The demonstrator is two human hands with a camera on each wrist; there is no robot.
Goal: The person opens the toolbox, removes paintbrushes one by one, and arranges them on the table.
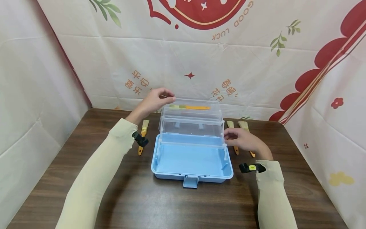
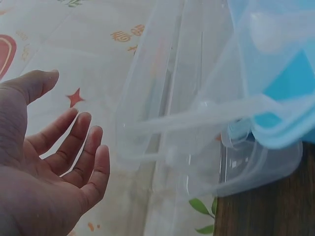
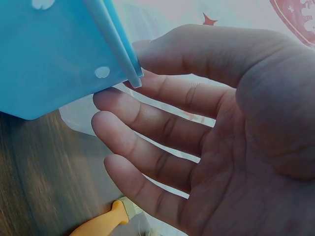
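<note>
A light blue plastic storage box lies open on the table, its front latch hanging down. Clear folding trays rise behind its base. In the topmost tray is a paintbrush with a yellow handle. My left hand is at the upper left corner of the trays; the left wrist view shows its fingers loosely bent, with a gap between them and the clear plastic. At the box's right side, my right hand pinches the blue rim between thumb and index finger, the other fingers extended beneath.
Another paintbrush lies on the brown table left of the box. Two more, a narrow brush and a wider brush, lie to the right, partly behind my right hand. A printed white cloth hangs behind the table.
</note>
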